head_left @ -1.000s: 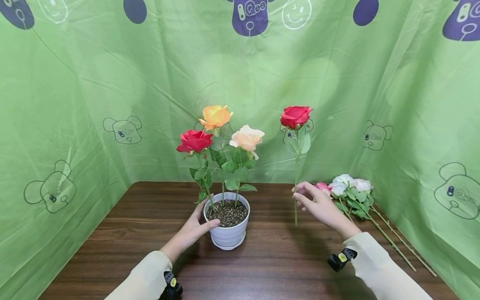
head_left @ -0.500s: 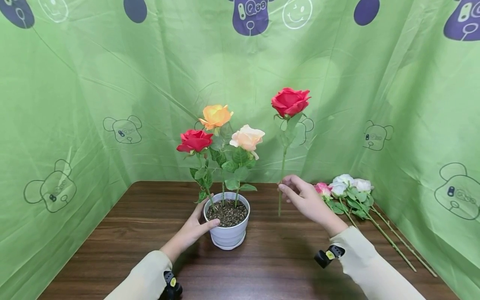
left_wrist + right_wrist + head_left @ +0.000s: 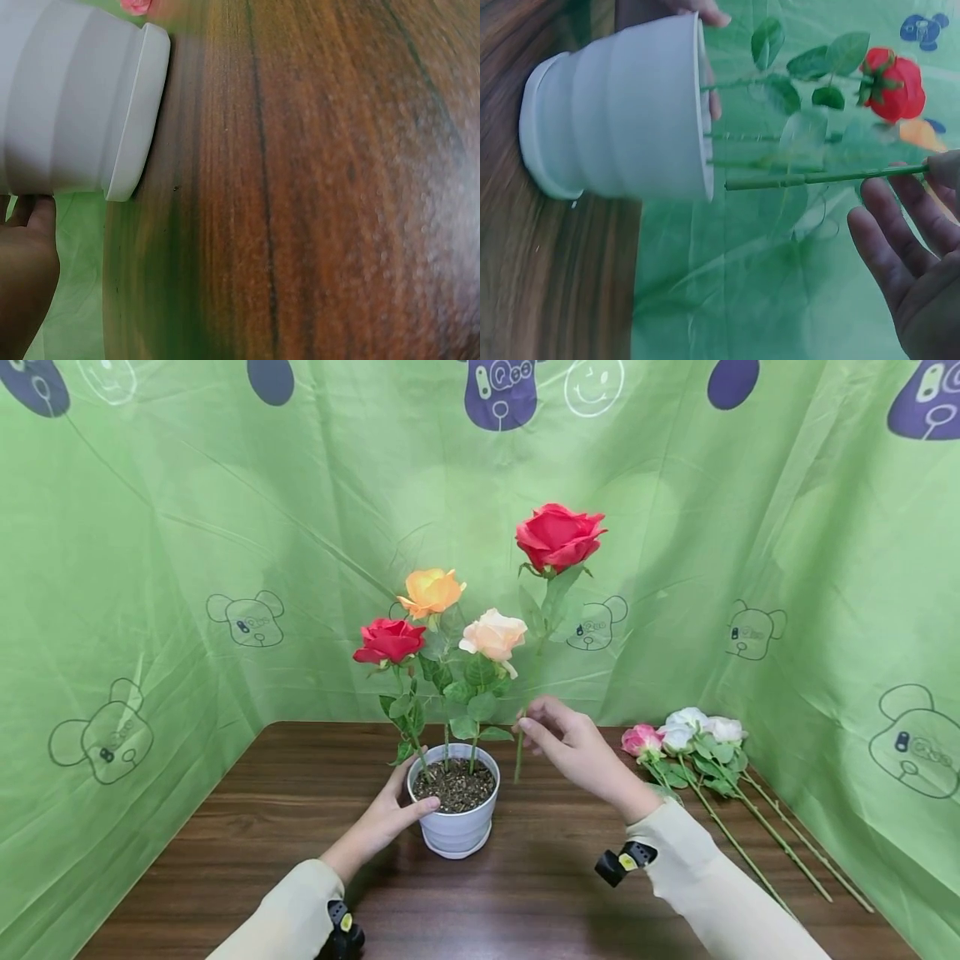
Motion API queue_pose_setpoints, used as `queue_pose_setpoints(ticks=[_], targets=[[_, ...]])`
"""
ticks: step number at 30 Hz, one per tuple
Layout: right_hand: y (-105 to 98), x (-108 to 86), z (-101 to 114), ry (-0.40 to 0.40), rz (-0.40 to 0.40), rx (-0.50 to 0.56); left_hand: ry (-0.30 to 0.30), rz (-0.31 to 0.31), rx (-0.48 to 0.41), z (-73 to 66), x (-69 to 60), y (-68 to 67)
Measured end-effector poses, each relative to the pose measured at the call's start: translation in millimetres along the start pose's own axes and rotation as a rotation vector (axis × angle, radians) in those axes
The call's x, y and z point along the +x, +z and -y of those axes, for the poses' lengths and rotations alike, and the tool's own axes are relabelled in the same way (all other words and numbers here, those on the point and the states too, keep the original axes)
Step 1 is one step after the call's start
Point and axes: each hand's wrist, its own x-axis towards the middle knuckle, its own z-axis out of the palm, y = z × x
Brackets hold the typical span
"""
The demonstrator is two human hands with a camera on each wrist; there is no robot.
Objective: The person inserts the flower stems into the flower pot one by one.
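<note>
A white flower pot (image 3: 459,835) filled with dark soil stands on its saucer. My left hand (image 3: 390,802) grips its left side, thumb at the rim and fingers round the far wall. In the pot stand a red rose (image 3: 389,642), an orange rose (image 3: 432,592) and a peach rose (image 3: 494,635). My right hand (image 3: 573,747) pinches the stem of another red rose (image 3: 560,538), held upright in the air just right of the pot. In the right wrist view the stem's bare lower end (image 3: 765,183) hangs close above the pot's rim, apart from it.
On the right of the brown wooden table (image 3: 300,893) lie a pink rose (image 3: 642,740) and white roses (image 3: 686,727), their stems pointing to the front right. A green patterned cloth (image 3: 315,527) encloses the back and sides.
My right hand has carried the red rose left and nearer, from beside the lying roses to just right of the pot. My left hand and the pot have stayed in place.
</note>
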Motion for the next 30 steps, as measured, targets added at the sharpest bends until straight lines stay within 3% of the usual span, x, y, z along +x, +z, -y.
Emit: queue_pose_setpoints(ticks=[6, 17, 30], targets=[[15.5, 12.2, 10.6, -0.078, 0.023, 0.005, 0.003, -0.002, 0.001, 0.7, -0.4, -0.6], [44.1, 29.2, 13.4, -0.149, 0.049, -0.062, -0.018, 0.011, 0.003, -4.5, -0.8, 0.6], [70.4, 38.6, -3.0, -0.087, 0.033, -0.075, -0.004, 0.014, -0.009, -2.4, -0.4, 0.1]])
